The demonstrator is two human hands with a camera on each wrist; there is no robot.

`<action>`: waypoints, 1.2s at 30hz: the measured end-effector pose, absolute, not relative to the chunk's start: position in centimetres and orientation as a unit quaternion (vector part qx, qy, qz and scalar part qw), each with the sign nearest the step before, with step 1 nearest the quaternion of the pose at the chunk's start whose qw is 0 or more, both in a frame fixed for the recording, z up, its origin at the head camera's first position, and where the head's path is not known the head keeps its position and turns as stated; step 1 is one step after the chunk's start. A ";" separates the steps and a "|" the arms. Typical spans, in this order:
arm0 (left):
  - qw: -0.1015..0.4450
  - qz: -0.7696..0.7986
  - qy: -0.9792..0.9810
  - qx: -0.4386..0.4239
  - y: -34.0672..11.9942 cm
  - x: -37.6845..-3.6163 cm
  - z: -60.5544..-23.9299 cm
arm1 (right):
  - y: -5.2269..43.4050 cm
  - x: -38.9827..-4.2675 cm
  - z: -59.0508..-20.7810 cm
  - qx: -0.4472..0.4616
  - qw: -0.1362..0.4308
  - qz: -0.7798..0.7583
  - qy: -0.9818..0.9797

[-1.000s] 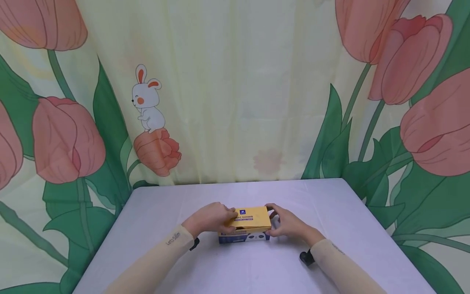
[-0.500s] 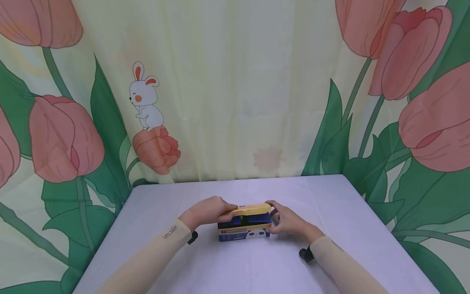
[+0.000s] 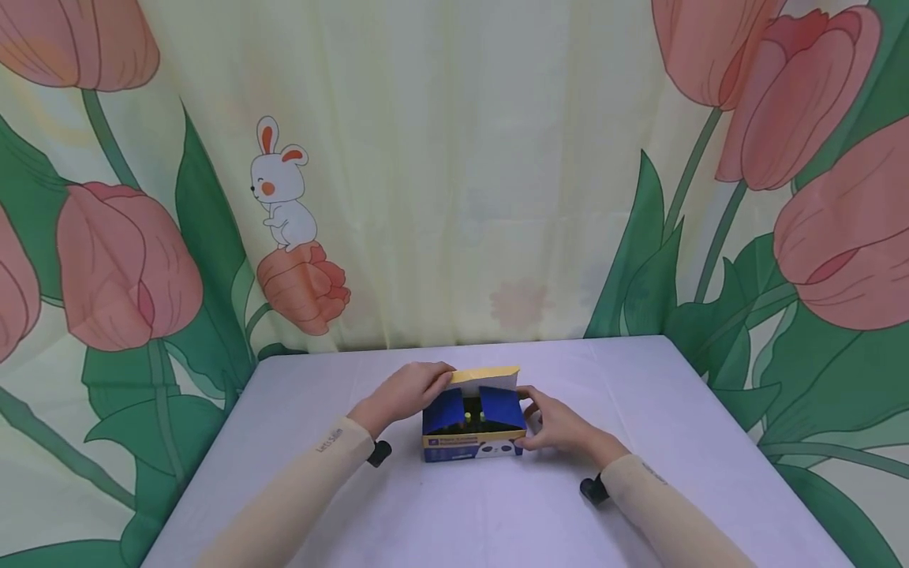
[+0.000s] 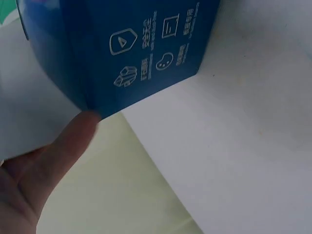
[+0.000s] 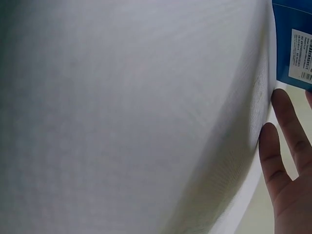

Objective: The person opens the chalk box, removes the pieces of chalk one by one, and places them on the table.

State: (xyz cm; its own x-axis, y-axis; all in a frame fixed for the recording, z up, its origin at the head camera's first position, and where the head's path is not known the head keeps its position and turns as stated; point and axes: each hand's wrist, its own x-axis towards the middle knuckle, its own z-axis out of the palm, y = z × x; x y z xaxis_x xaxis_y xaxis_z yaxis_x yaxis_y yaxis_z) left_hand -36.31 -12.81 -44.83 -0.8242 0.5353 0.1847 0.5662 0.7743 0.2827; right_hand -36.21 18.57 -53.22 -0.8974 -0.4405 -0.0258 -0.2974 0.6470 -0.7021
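A blue cardboard box (image 3: 461, 451) with a panda's face on its front stands on the table. Its yellow lid (image 3: 490, 375) is raised at the back, white inside. Two blue inner flaps (image 3: 500, 406) slant over the opening, and a few small light-tipped things (image 3: 468, 416) show in the gap between them. My left hand (image 3: 406, 390) pinches the lid's left end; in the left wrist view the thumb (image 4: 73, 146) lies by the box's corner. My right hand (image 3: 564, 426) grips the right side, thumb at the front, fingers behind. A white barcode label (image 5: 301, 56) shows in the right wrist view.
A white cloth covers the table (image 3: 469, 521), whose far edge meets a curtain (image 3: 440, 197) printed with tulips and a rabbit. Dark wrist cameras (image 3: 593, 491) sit below both sleeves.
The yellow lid has swung up and back from lying over the box, lifted by my left hand. The inner flaps and the gap between them now show. My right hand has stayed at the box's side.
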 end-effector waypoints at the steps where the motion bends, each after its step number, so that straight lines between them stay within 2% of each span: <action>1: 0.070 -0.155 -0.944 -0.281 -12.7 -36.4 -45.0 | 18.5 -36.2 -53.3 -0.202 0.099 -0.367 0.903; 6: 0.181 -0.126 -0.949 -0.225 -12.3 -36.7 -45.5 | 18.6 -36.1 -53.2 -0.194 0.102 -0.362 0.906; 11: 0.258 -0.123 -0.928 -0.240 -12.3 -37.1 -45.6 | 18.6 -36.2 -52.9 -0.202 0.105 -0.365 0.903; 18: 0.308 -0.117 -0.902 -0.278 -12.3 -37.4 -45.5 | 18.6 -36.2 -52.9 -0.209 0.107 -0.359 0.904; 22: 0.302 -0.124 -0.899 -0.293 -12.6 -37.5 -45.7 | 18.6 -36.1 -53.0 -0.194 0.109 -0.351 0.910; 26: 0.269 -0.114 -0.912 -0.287 -13.0 -37.2 -46.3 | 18.7 -36.0 -53.1 -0.186 0.110 -0.351 0.911; 30: 0.209 -0.110 -0.932 -0.274 -13.3 -36.6 -47.3 | 18.6 -36.1 -53.0 -0.190 0.109 -0.355 0.909; 36: 0.091 -0.151 -0.952 -0.251 -13.1 -35.2 -49.4 | 18.3 -36.2 -52.9 -0.192 0.113 -0.353 0.909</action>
